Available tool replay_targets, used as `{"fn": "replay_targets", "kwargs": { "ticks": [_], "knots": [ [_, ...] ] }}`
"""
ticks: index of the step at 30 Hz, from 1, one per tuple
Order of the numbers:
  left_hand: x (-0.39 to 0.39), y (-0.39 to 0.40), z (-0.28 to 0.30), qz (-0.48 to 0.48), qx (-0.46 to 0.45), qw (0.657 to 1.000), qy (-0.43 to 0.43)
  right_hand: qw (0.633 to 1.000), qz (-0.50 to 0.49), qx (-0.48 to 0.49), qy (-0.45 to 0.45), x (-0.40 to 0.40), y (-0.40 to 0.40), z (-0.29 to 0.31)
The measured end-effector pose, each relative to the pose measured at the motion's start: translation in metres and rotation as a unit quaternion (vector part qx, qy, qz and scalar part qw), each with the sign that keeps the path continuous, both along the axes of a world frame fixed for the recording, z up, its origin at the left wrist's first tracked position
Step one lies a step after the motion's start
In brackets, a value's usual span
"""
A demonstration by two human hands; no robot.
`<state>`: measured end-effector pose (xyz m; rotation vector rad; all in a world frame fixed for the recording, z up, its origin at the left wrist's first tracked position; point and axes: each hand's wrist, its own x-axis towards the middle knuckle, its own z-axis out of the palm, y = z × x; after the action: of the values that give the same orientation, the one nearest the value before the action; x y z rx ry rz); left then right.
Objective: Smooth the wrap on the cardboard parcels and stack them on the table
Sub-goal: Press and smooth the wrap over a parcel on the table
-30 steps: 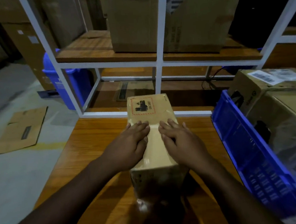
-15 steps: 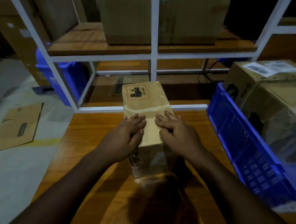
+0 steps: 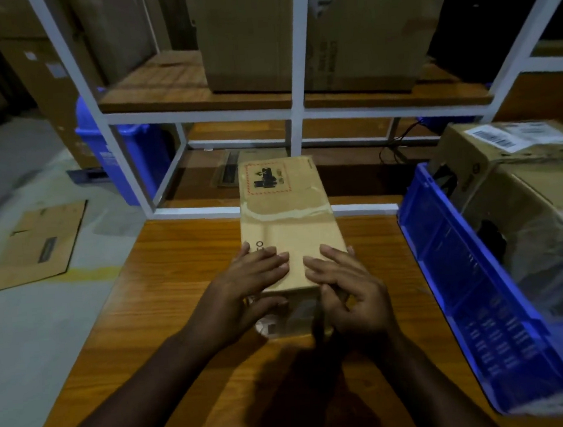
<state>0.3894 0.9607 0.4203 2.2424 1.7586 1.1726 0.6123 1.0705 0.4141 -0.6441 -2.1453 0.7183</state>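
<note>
A long cardboard parcel (image 3: 285,209) in clear wrap lies lengthwise on the wooden table (image 3: 167,308), with a red-bordered label at its far end. My left hand (image 3: 248,289) lies flat on the near end of its top, fingers straight, thumb down over the near face. My right hand (image 3: 348,288) rests beside it on the near right corner, fingers spread and pointing left, thumb hanging over the near edge. The parcel's near face is partly hidden by both hands.
A blue crate (image 3: 472,286) at the right holds several wrapped cardboard boxes (image 3: 517,170). A white-framed shelf (image 3: 294,112) with big cartons stands behind the table. A blue bin (image 3: 126,157) and a flattened carton (image 3: 35,244) are on the floor at left.
Both hands have slid toward me along the parcel's top, from its middle to its near end. The thumbs now hang over the near face.
</note>
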Motion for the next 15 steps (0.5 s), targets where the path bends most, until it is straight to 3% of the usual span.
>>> {"fn": "replay_targets", "kwargs": {
  "ticks": [6, 8, 11, 15],
  "knots": [
    [0.001, 0.004, -0.005, 0.036, 0.013, 0.997, -0.067, 0.999, -0.021, 0.003, 0.049, -0.011, 0.001, -0.004],
    [0.003, 0.001, -0.014, 0.065, 0.023, 0.995, -0.079, 0.994, -0.029, -0.071, 0.082, 0.001, 0.0, -0.012],
    [0.013, -0.006, -0.026, 0.12, -0.012, 0.972, -0.204, 0.965, -0.033, -0.234, 0.113, 0.003, -0.014, -0.015],
    [0.015, -0.003, -0.013, 0.117, -0.006, 0.947, -0.299, 0.959, -0.03, -0.258, 0.112, -0.01, -0.019, -0.001]
  ]
}}
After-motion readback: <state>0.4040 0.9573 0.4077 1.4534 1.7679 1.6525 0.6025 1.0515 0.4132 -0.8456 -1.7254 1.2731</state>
